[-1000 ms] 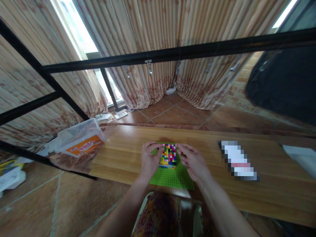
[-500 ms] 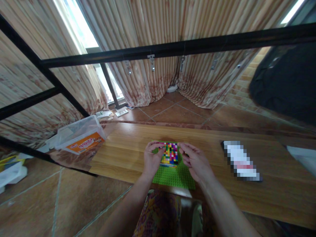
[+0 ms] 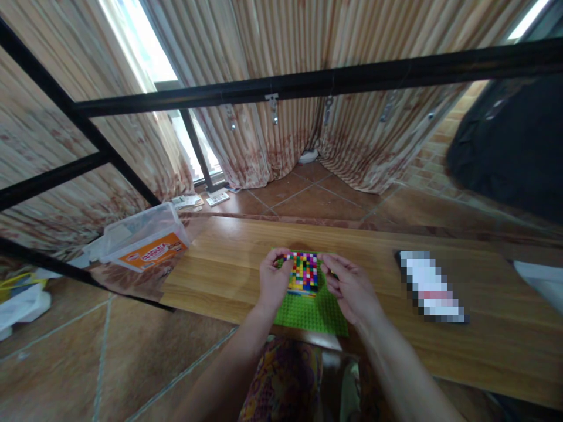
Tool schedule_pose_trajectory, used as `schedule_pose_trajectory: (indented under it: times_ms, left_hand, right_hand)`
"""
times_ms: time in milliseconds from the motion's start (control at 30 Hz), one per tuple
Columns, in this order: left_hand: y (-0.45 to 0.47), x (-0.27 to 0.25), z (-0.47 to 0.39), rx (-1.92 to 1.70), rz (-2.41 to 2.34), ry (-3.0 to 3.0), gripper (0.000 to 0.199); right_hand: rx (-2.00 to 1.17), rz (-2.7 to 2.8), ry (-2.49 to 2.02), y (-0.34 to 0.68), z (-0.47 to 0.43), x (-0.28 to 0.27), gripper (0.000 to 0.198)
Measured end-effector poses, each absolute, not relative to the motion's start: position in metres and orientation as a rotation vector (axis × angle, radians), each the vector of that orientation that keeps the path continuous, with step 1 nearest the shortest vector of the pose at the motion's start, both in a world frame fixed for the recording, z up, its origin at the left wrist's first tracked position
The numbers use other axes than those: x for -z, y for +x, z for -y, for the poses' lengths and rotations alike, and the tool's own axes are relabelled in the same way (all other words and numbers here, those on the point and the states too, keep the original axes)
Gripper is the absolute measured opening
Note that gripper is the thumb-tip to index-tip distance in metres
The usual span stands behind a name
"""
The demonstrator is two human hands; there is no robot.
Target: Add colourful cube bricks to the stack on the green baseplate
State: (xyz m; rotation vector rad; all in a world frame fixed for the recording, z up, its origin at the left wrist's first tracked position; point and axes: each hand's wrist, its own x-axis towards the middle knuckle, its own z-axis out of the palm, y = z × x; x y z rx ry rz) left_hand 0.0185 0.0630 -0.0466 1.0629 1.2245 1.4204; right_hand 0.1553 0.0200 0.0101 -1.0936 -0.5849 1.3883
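A block of small multicoloured toy bricks (image 3: 302, 272) sits on a green studded baseplate (image 3: 312, 316) at the table's near edge. Around the block's far left corner, my left hand (image 3: 273, 281) is closed, its thumb and index finger pinching there. My right hand (image 3: 352, 286) is at the far right corner with its fingers curled and their tips drawn together by the block's edge. Whether a small piece is between those right fingertips is too small to tell. The left thumb hides part of the block's left side.
On the wooden table (image 3: 229, 258), a phone with a blurred-out screen (image 3: 431, 287) lies to the right. A clear plastic box with an orange label (image 3: 153, 252) stands at the left end. A black metal bar (image 3: 299, 87) crosses beyond the table, before curtains (image 3: 277, 47).
The view has shifted very slightly. Both hands stay at the block's far corners, with only small finger movements; the block and baseplate keep their place on the table.
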Motion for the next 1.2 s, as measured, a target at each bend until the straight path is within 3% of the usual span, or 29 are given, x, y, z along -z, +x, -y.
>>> schedule_pose_trajectory:
  times_ms: [367, 567, 733, 900, 1200]
  left_hand:
    - [0.019, 0.044, -0.061, -1.396, -1.113, 0.938, 0.019]
    - [0.012, 0.048, -0.061, -1.388, -1.203, 1.187, 0.021]
    - [0.008, 0.017, -0.051, -1.512, -1.351, 1.754, 0.019]
    - [0.034, -0.016, -0.026, -1.248, -1.194, 2.171, 0.012]
    - [0.069, -0.013, -0.023, -1.019, -1.356, 2.183, 0.002]
  right_hand:
    - [-1.505, 0.293, -0.94, 0.159, -0.024, -0.007, 0.013]
    - [-1.468, -0.066, -0.848, 0.164, -0.029, -0.017, 0.028]
    - [-1.499, -0.071, -0.757, 0.163, -0.029, -0.021, 0.038]
    - [-1.555, -0.007, -0.726, 0.162, -0.029, -0.022, 0.048]
    - [-1.525, 0.177, -0.728, 0.159, -0.025, -0.012, 0.047]
